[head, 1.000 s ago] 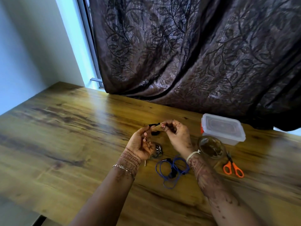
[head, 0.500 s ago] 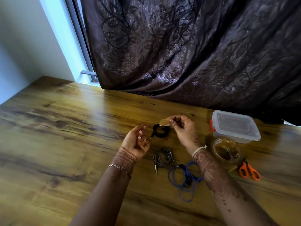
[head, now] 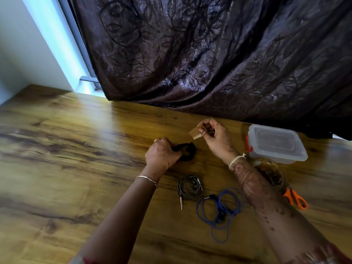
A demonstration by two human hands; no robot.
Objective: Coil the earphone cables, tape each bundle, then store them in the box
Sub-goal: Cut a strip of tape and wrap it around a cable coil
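Observation:
My left hand (head: 162, 153) presses down on a black coiled earphone cable (head: 187, 151) lying on the wooden table (head: 76, 159). My right hand (head: 213, 136) is raised to the right of it, pinching a short piece of brown tape (head: 194, 133). A grey coiled earphone (head: 189, 186) with its jack pointing toward me lies nearer to me. A loose blue earphone cable (head: 221, 208) sprawls to the right of the grey one. The clear plastic box (head: 276, 143), lid closed with an orange latch, stands at the right.
A clear tape roll (head: 270, 172) lies just in front of the box, partly behind my right forearm. Orange-handled scissors (head: 296, 199) lie beside the roll. A dark patterned curtain (head: 209, 54) hangs down to the table's far edge.
The black coil went from hanging at my right hand's fingers to lying on the table under my left hand. My right hand now holds only the tape piece.

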